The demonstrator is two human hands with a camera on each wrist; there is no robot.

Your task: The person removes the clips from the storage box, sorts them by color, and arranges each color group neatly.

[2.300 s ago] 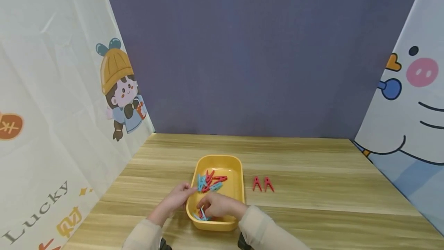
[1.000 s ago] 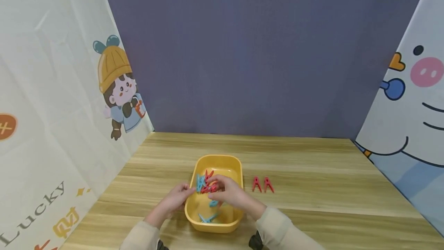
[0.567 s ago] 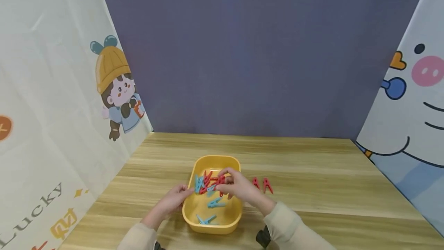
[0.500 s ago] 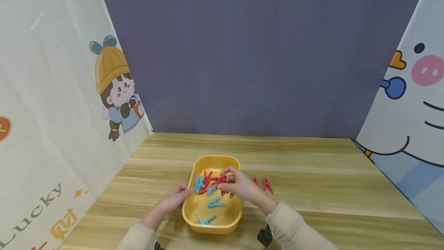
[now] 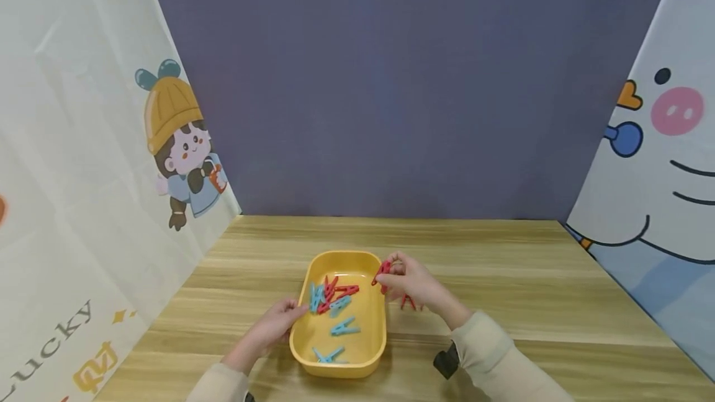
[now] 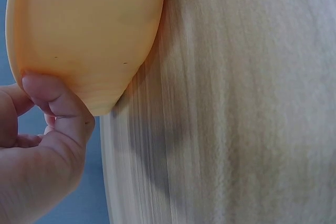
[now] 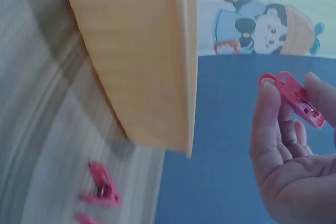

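A yellow plastic tray (image 5: 365, 327) holds red clothespins (image 5: 347, 291) and several light-blue clothespins (image 5: 344, 328); most lie bunched toward its left side. My left hand (image 5: 275, 326) grips the tray's left rim; in the left wrist view, the thumb lies against the outer wall (image 6: 94, 24). Just over the right rim, my right hand (image 5: 421, 286) pinches one red clothespin (image 5: 382, 272) between thumb and fingertips. The right wrist view shows this held clothespin (image 7: 298, 99) raised beside the tray wall (image 7: 131, 51).
On the wooden table (image 5: 503, 303), right of the tray, lie red clothespins (image 5: 409, 303), partly hidden behind my right hand; the right wrist view shows one such clothespin (image 7: 102, 186) near the tray. A dark panel (image 5: 357, 92) stands behind, with printed white sheets at both sides.
My right hand has picked a red clothespin out of the near end of the tray and carried it right, over the right rim. The left hand stays on the left rim.
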